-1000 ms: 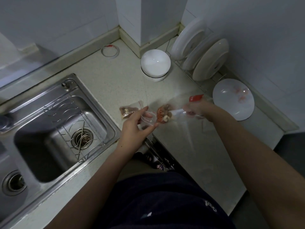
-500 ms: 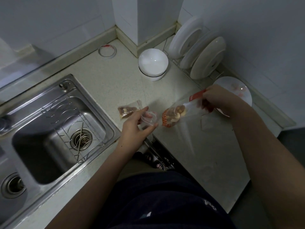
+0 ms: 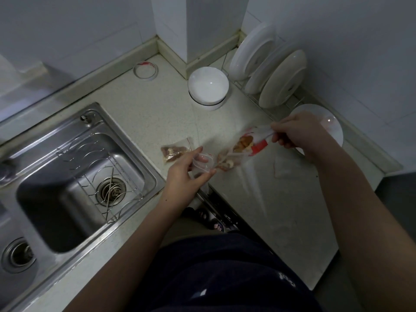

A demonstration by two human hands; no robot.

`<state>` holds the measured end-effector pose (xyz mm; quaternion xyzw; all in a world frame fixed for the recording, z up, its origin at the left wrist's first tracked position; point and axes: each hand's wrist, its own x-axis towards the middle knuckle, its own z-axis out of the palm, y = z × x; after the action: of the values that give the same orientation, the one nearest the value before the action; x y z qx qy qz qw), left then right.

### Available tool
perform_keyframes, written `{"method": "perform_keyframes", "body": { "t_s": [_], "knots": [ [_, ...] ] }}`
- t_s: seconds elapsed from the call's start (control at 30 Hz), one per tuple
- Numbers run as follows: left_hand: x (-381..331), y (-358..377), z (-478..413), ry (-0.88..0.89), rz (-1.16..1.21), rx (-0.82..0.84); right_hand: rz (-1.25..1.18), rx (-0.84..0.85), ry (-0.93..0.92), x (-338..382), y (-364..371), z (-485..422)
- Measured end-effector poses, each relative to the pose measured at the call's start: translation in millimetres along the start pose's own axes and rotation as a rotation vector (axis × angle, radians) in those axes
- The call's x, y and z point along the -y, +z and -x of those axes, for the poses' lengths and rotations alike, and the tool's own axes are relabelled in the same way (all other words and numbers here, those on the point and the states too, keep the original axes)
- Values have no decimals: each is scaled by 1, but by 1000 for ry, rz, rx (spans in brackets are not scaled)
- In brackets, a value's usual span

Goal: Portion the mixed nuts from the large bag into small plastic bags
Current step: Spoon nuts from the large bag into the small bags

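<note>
My right hand (image 3: 297,134) pinches the upper end of the large clear bag of mixed nuts (image 3: 242,147), which has red print and hangs tilted down to the left. Its lower end, full of nuts, meets the mouth of a small clear plastic bag (image 3: 202,164). My left hand (image 3: 188,174) holds that small bag with thumb and fingers just above the counter edge. A filled small bag of nuts (image 3: 174,152) lies flat on the counter to the left of my left hand.
A steel sink (image 3: 74,176) with a wire rack fills the left. An upturned white bowl (image 3: 208,86) and a tape roll (image 3: 145,70) sit at the back. White plates stand in a rack (image 3: 270,66); one plate (image 3: 331,127) lies flat behind my right hand. An empty small bag (image 3: 286,167) lies on the counter.
My right hand has lifted the large bag's top end up and to the right, then lowered it a little, tipping the nuts toward the small bag. My left hand has hardly moved.
</note>
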<state>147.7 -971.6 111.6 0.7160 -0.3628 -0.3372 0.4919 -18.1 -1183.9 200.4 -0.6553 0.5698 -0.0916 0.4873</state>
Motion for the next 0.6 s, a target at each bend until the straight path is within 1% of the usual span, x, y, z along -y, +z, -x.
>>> {"method": "perform_keyframes", "body": {
  "t_s": [0.23,0.37,0.6],
  "knots": [
    [-1,1,-1,-17,15,7,-96,-45,-49,-3,6,10],
    [-2,1,-1,-18,10,12,-198,-31,20,-7,7,9],
    [-4,0,-2,-7,-25,11,-362,42,139,-11,4,6]
  ]
}}
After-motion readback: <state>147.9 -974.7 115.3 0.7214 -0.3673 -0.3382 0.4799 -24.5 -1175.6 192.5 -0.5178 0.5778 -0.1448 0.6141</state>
